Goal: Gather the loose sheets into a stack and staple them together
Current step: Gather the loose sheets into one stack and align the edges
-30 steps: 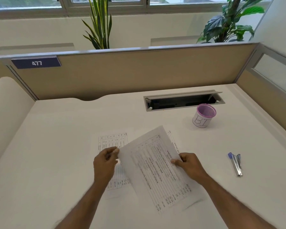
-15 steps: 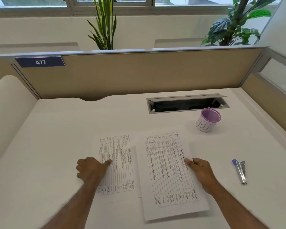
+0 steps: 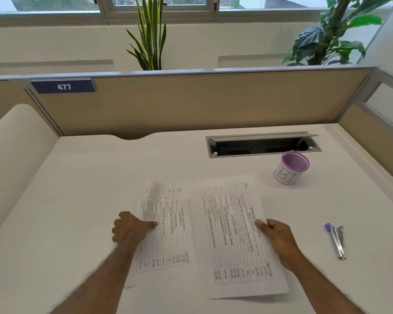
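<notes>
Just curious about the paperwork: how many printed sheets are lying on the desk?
2 that I can see: the left sheet under the left hand, the right sheet pinched by the right hand. More could lie hidden beneath either.

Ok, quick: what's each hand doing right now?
Left hand: fingers curled, pressing on the left sheet, not gripping.
Right hand: pinching the right sheet at its edge.

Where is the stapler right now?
The stapler lies flat on the white desk at the far right, beyond the right hand, untouched, nearer than the purple cup.
</notes>
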